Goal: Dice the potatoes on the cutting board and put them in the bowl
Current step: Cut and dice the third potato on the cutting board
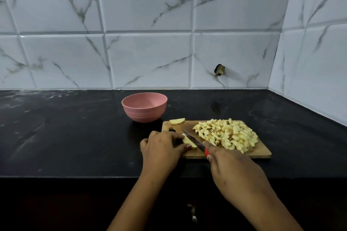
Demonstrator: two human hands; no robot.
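Knife in right hand grip, tip far-left, across potato piece in left hand grip

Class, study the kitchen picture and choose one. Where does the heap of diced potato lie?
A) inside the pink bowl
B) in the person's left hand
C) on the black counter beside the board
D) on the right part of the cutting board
D: the diced potato is heaped on the cutting board, and the visible inside of the pink bowl holds none.
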